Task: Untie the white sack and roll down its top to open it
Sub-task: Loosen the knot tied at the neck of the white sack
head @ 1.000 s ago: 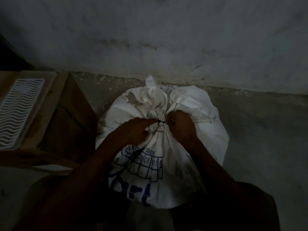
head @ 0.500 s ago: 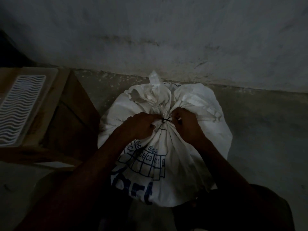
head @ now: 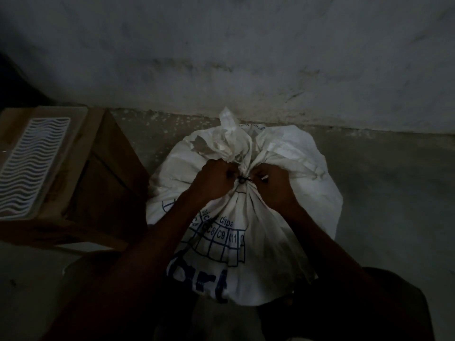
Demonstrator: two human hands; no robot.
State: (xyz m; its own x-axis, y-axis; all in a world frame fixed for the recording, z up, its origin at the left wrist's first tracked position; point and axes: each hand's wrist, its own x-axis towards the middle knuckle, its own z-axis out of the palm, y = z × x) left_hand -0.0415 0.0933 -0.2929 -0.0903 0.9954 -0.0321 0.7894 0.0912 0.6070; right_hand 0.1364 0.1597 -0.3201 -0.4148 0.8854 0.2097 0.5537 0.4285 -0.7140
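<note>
Both hands [head: 242, 179] closed tighter on sack [head: 295, 193] neck tie [head: 242, 179].

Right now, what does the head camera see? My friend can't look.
Two hands, left hand and right hand, pinch the dark tie at the gathered neck of a white sack with blue print. It sits on the floor by a wall, a cardboard box beside it.

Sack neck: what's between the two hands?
In the head view, the dark tie knotted round the gathered neck of the white sack sits between the left hand and right hand.
</note>
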